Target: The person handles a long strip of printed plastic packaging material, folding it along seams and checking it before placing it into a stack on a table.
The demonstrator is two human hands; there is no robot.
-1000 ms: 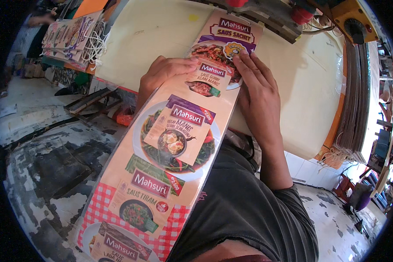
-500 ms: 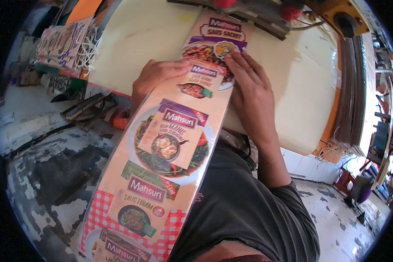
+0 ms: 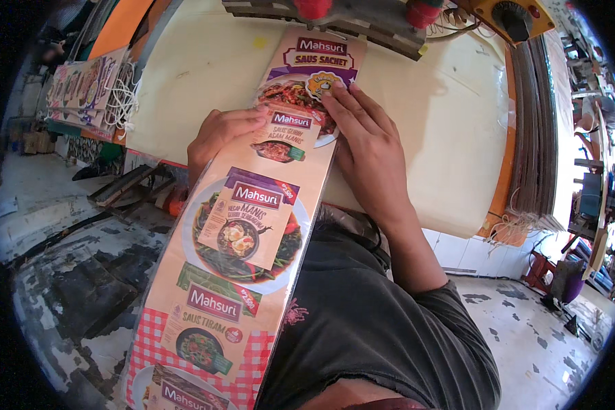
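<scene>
A long printed cardboard display strip (image 3: 256, 160) in clear plastic slants from the sealing machine down across my lap. It shows pictures of sauce packets and plated food, with a red checked pattern lower down. My left hand (image 3: 220, 137) grips its left edge near the upper part, fingertips lying on the front and the thumb hidden. Stretched out flat, the fingers of my right hand (image 3: 365, 137) rest on the strip's upper right side. The strip's top edge sits just by the machine's dark metal bar (image 3: 362, 31); its lower end runs out of view.
Beneath the strip is a cream-coloured worktop (image 3: 444, 130). Two red knobs (image 3: 424, 14) and a yellow box with a black dial (image 3: 509, 19) stand at the far side. Similar strips with white strings (image 3: 89, 92) lie at the left, and a stack of boards (image 3: 536, 137) at the right.
The strip has slid slightly toward me, away from the metal bar, with both hands keeping their places on it. The whole view has shifted a little.
</scene>
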